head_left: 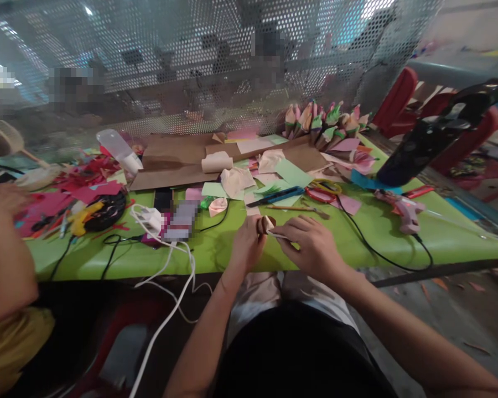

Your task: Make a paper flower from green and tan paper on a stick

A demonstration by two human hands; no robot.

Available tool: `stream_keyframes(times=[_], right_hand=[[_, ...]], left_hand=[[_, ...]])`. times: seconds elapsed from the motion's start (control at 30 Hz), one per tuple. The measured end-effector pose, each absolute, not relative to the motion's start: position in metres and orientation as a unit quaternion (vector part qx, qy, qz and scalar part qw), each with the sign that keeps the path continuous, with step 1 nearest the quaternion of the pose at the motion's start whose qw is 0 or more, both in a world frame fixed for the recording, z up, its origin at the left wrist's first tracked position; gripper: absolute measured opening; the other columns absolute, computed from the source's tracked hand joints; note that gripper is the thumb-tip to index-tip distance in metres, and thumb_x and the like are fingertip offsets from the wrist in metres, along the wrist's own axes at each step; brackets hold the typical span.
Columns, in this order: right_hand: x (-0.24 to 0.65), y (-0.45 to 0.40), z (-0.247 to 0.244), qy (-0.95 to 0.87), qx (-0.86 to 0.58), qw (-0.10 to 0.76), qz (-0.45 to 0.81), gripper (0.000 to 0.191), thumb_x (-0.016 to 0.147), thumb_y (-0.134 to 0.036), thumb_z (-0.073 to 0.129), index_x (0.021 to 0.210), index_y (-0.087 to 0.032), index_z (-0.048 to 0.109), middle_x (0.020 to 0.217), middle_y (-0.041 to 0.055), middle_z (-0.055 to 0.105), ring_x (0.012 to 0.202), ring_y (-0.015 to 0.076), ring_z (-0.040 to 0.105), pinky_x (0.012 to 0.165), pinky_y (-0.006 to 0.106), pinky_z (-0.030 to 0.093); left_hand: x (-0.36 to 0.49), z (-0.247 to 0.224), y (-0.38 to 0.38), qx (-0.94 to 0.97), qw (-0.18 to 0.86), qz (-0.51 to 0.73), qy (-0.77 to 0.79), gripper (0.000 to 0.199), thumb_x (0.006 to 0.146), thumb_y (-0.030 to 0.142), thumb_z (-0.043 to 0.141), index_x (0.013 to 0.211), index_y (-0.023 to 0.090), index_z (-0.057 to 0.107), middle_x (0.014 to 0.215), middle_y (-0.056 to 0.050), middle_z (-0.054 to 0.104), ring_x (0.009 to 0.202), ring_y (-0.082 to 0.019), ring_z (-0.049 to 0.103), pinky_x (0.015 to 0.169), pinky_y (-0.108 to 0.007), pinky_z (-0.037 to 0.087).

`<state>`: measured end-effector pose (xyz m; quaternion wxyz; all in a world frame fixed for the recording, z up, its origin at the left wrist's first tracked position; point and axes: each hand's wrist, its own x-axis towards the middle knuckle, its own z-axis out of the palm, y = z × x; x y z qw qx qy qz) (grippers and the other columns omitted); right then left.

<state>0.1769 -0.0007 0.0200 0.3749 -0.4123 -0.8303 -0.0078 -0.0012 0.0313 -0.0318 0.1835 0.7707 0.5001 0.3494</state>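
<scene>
No legible text, labels, brands, numbers or signs, phone screen (pixel 181 217) obscured by pixelation

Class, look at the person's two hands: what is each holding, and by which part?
The left hand holds a small brown paper piece by its left side. The right hand pinches pale paper by its right edge.

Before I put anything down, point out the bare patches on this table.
Bare green tabletop shows in two spots: between the white cable and the left hand, and between the right hand and the pink glue gun, though a black cord crosses that one. It is crowded beyond the hands, with paper sheets, and far left, with red scraps.
</scene>
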Motion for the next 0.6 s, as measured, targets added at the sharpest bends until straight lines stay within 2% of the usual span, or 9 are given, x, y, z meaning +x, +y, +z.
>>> stream_keyframes(times=[0.17, 0.27, 0.43, 0.6], right_hand=[[0.181, 0.007, 0.030, -0.828, -0.398, 0.352, 0.180, 0.022, 0.093, -0.017, 0.057, 0.101, -0.021, 0.077, 0.091, 0.0068, 0.072, 0.082, 0.0187, 0.067, 0.072, 0.029, 0.048], [0.186, 0.012, 0.032, -0.825, -0.393, 0.342, 0.220, 0.019, 0.094, -0.018, 0.059, 0.098, -0.021, 0.077, 0.090, 0.0063, 0.071, 0.082, 0.0186, 0.067, 0.073, 0.028, 0.048], [0.191, 0.020, 0.033, -0.839, -0.398, 0.329, 0.170, 0.016, 0.092, -0.016, 0.061, 0.092, -0.022, 0.077, 0.085, 0.0046, 0.070, 0.082, 0.0185, 0.066, 0.073, 0.028, 0.046], [0.181, 0.022, 0.028, -0.842, -0.426, 0.327, 0.044, 0.006, 0.086, -0.015, 0.068, 0.086, -0.020, 0.071, 0.083, 0.0041, 0.070, 0.082, 0.0210, 0.062, 0.072, 0.031, 0.041]], left_hand=[[-0.001, -0.029, 0.031, 0.790, 0.196, 0.320, 0.485, 0.028, 0.080, 0.005, 0.051, 0.103, 0.022, 0.051, 0.101, -0.005, 0.057, 0.092, -0.021, 0.056, 0.084, -0.035, 0.046], [-0.002, -0.028, 0.031, 0.788, 0.236, 0.329, 0.464, 0.031, 0.077, 0.003, 0.052, 0.101, 0.022, 0.052, 0.097, -0.002, 0.056, 0.088, -0.018, 0.054, 0.082, -0.032, 0.045], [-0.006, -0.023, 0.027, 0.776, 0.319, 0.317, 0.443, 0.032, 0.078, 0.006, 0.057, 0.104, 0.024, 0.053, 0.093, 0.000, 0.057, 0.085, -0.017, 0.055, 0.077, -0.028, 0.043], [-0.004, -0.026, 0.030, 0.783, 0.314, 0.292, 0.450, 0.025, 0.079, 0.011, 0.061, 0.099, 0.022, 0.052, 0.083, 0.003, 0.055, 0.076, -0.015, 0.051, 0.068, -0.026, 0.037]])
